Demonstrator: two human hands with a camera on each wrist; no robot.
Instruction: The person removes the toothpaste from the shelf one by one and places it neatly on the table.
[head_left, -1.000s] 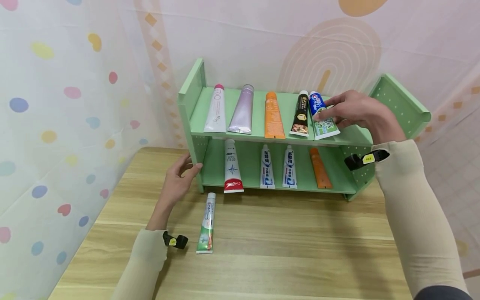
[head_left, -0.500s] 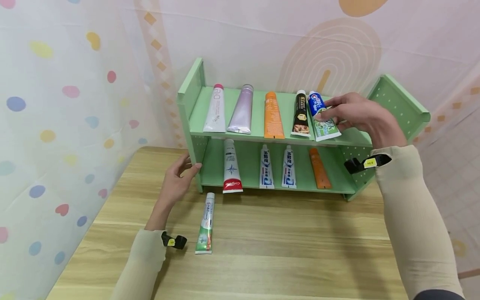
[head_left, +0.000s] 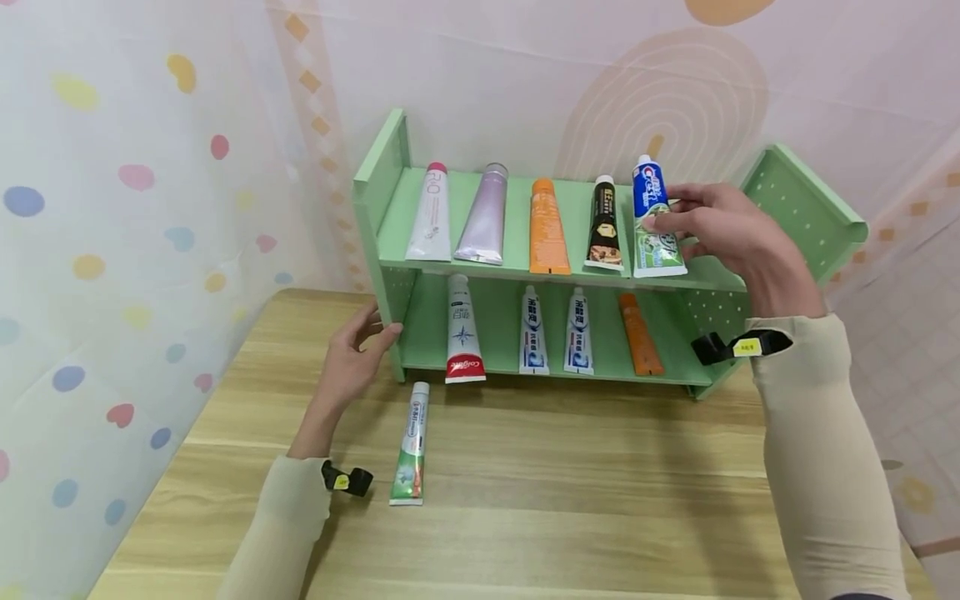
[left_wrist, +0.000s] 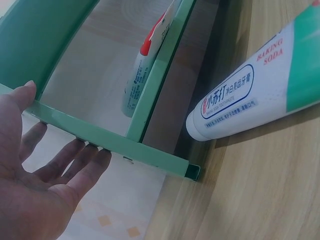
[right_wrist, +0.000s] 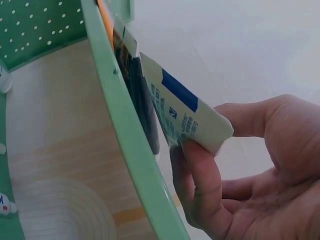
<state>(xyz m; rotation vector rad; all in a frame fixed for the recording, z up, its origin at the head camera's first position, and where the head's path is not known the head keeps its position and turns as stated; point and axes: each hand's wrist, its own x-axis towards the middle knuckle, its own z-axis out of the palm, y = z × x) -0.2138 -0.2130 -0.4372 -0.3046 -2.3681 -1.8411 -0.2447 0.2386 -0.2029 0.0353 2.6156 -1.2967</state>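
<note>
A blue and green Crest toothpaste tube (head_left: 656,221) is pinched between the thumb and fingers of my right hand (head_left: 727,221), at the right part of the upper shelf. In the right wrist view its pale, printed back tilts above the shelf edge, with the right hand (right_wrist: 255,165) on its side. My left hand (head_left: 354,354) holds the left side panel of the green rack (head_left: 378,242). The left wrist view shows the thumb over the panel's edge and the other fingers on its outer face. A black tube (head_left: 604,221) lies just left of the Crest tube.
White (head_left: 431,212), lilac (head_left: 483,212) and orange tubes (head_left: 549,225) line the upper shelf. Below lie a Colgate tube (head_left: 463,329), two white-and-blue tubes and a small orange tube (head_left: 640,333). A green-and-white baking soda toothpaste (head_left: 411,446) rests on the wooden table (head_left: 562,500).
My right hand has shifted the Crest tube slightly right and turned it straighter, its cap end now higher, leaving a gap from the black tube. My left hand keeps its place.
</note>
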